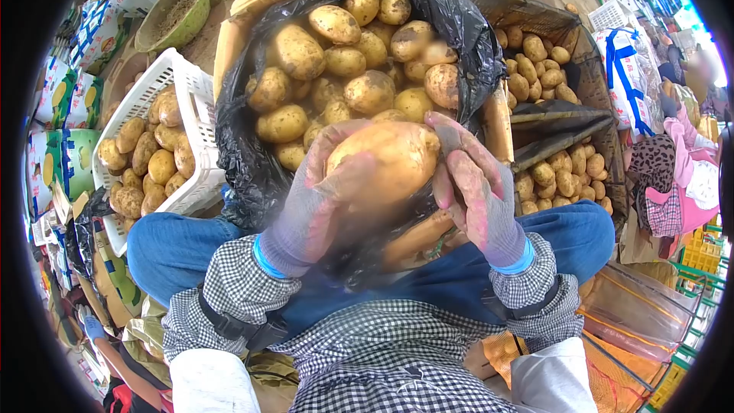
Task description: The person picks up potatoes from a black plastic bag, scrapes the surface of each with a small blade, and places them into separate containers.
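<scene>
A large yellow-brown potato (pixel 386 159) is held up over the near side of a box lined with a black plastic bag (pixel 238 134). My left hand (pixel 317 197), in a grey glove with pinkish dirty fingers, is wrapped round its left side. At its right end the gloved fingers of my right hand (pixel 478 195) close in against the skin. A dark grey patch shows between those fingers; whether it is glove or a small object I cannot make out. Several soil-marked potatoes (pixel 344 61) fill the lined box just beyond my hands.
A white plastic crate (pixel 200 118) of potatoes stands on the left. Dark-lined boxes (pixel 600 118) on the right hold more potatoes. A green basin (pixel 174 19) sits at the back left. People are at the right side, and a gloved hand (pixel 93 326) shows at lower left.
</scene>
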### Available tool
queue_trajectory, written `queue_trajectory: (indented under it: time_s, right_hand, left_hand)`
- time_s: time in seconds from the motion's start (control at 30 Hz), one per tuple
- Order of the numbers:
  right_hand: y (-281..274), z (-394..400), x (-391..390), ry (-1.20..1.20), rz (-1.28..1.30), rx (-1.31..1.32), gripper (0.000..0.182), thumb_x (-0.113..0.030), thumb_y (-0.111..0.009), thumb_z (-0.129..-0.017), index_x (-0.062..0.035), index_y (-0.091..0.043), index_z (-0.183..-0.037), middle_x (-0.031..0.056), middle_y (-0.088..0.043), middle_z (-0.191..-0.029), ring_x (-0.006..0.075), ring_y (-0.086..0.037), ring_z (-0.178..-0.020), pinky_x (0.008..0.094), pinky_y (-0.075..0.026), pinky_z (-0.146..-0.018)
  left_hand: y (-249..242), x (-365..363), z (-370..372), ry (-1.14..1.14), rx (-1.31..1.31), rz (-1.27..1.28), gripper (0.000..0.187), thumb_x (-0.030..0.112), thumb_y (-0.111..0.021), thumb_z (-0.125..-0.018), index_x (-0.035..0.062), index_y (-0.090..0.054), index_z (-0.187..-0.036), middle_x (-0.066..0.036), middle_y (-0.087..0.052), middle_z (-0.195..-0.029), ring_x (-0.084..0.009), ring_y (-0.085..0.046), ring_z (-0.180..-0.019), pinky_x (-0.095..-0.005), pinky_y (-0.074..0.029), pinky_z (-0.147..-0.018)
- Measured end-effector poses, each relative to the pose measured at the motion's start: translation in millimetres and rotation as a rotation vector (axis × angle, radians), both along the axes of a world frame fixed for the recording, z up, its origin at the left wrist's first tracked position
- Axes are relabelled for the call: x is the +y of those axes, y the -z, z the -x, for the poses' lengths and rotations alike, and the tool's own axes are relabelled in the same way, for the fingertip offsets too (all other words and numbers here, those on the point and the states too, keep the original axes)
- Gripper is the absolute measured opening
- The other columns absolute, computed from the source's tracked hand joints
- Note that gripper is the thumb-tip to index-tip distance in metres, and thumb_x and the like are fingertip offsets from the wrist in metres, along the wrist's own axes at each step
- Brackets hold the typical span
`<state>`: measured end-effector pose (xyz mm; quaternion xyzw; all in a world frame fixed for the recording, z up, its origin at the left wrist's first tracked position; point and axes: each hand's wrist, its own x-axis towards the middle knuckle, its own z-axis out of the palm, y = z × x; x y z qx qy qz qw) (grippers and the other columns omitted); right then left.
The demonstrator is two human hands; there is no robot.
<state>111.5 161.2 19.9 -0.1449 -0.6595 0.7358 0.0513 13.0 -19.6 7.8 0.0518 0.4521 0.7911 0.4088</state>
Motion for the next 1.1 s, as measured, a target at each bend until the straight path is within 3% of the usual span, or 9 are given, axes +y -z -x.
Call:
queue_trajectory:
  time_s: [0.27, 0.37, 0.47, 0.57, 0.87, 0.93, 1.0, 1.1]
  right_hand:
    - [1, 0, -3, 0.032, 0.042, -0.011, 0.042, -0.020, -0.042, -0.104, -0.0026, -0.047, -0.142, -0.0015, -0.049, -0.064, 0.0030, -0.036, -0.053, 0.0170, -0.029, -0.049]
    - [6, -3, 3, -0.042, 0.142, -0.005, 0.054, -0.031, -0.053, -0.101, -0.0008, -0.042, -0.144, -0.0036, -0.054, -0.083, 0.0052, -0.048, -0.066, 0.0189, -0.039, -0.057]
    - [8, -2, 3, -0.073, 0.136, -0.005, 0.055, -0.029, -0.053, -0.101, 0.0009, -0.039, -0.145, -0.0029, -0.053, -0.084, 0.0058, -0.047, -0.067, 0.0193, -0.039, -0.060]
    - [12, 0, -2, 0.022, 0.226, 0.007, 0.044, -0.016, -0.043, -0.104, 0.0012, -0.041, -0.144, -0.0035, -0.048, -0.066, 0.0015, -0.041, -0.057, 0.0161, -0.034, -0.055]
    - [18, 0, -1, -0.047, 0.188, 0.037, 0.049, -0.021, -0.047, -0.103, 0.0002, -0.036, -0.147, -0.0043, -0.048, -0.068, 0.0020, -0.042, -0.055, 0.0165, -0.035, -0.051]
    - [23, 2, 1, -0.006, 0.349, 0.014, 0.052, -0.025, -0.048, -0.103, 0.0005, -0.036, -0.147, -0.0042, -0.047, -0.066, 0.0023, -0.042, -0.052, 0.0166, -0.034, -0.048]
    - [19, 4, 0, 0.043, 0.324, 0.011, 0.052, -0.028, -0.049, -0.103, 0.0010, -0.040, -0.144, -0.0040, -0.047, -0.062, 0.0026, -0.040, -0.048, 0.0169, -0.033, -0.044]
    - [-6, 6, 1, 0.155, 0.066, -0.061, 0.046, -0.031, -0.050, -0.102, 0.0016, -0.051, -0.135, -0.0038, -0.046, -0.057, 0.0033, -0.038, -0.042, 0.0179, -0.030, -0.039]
  left_hand:
    - [0, 2, 1, -0.014, 0.079, 0.046, 0.046, 0.018, -0.067, -0.091, 0.0029, -0.048, -0.130, -0.007, -0.057, -0.121, -0.0129, -0.054, -0.111, -0.0287, -0.046, -0.096]
    - [0, 3, 1, -0.001, 0.194, 0.111, 0.045, 0.015, -0.068, -0.089, 0.0035, -0.049, -0.129, -0.007, -0.058, -0.119, -0.0129, -0.055, -0.110, -0.0290, -0.047, -0.095]
    - [3, 4, 0, 0.005, 0.216, 0.113, 0.045, 0.015, -0.069, -0.089, 0.0037, -0.049, -0.128, -0.007, -0.058, -0.119, -0.0128, -0.054, -0.110, -0.0292, -0.047, -0.095]
    - [5, 5, 0, 0.006, 0.169, 0.080, 0.045, 0.017, -0.068, -0.090, 0.0034, -0.049, -0.128, -0.007, -0.058, -0.120, -0.0130, -0.055, -0.110, -0.0295, -0.047, -0.096]
    - [4, 5, 0, 0.044, -0.079, -0.023, 0.048, 0.028, -0.062, -0.095, 0.0018, -0.045, -0.131, -0.010, -0.056, -0.125, -0.0159, -0.054, -0.113, -0.0327, -0.045, -0.099]
    - [1, 5, -1, 0.039, -0.100, -0.027, 0.047, 0.029, -0.062, -0.096, 0.0018, -0.045, -0.131, -0.010, -0.055, -0.126, -0.0159, -0.054, -0.114, -0.0329, -0.045, -0.100]
    - [0, 6, -2, 0.019, -0.110, -0.029, 0.047, 0.028, -0.062, -0.096, 0.0021, -0.045, -0.131, -0.010, -0.055, -0.127, -0.0157, -0.054, -0.114, -0.0328, -0.045, -0.100]
    - [-1, 8, 0, -0.003, -0.090, -0.053, 0.048, 0.028, -0.063, -0.095, 0.0025, -0.044, -0.131, -0.009, -0.055, -0.126, -0.0153, -0.054, -0.114, -0.0323, -0.045, -0.099]
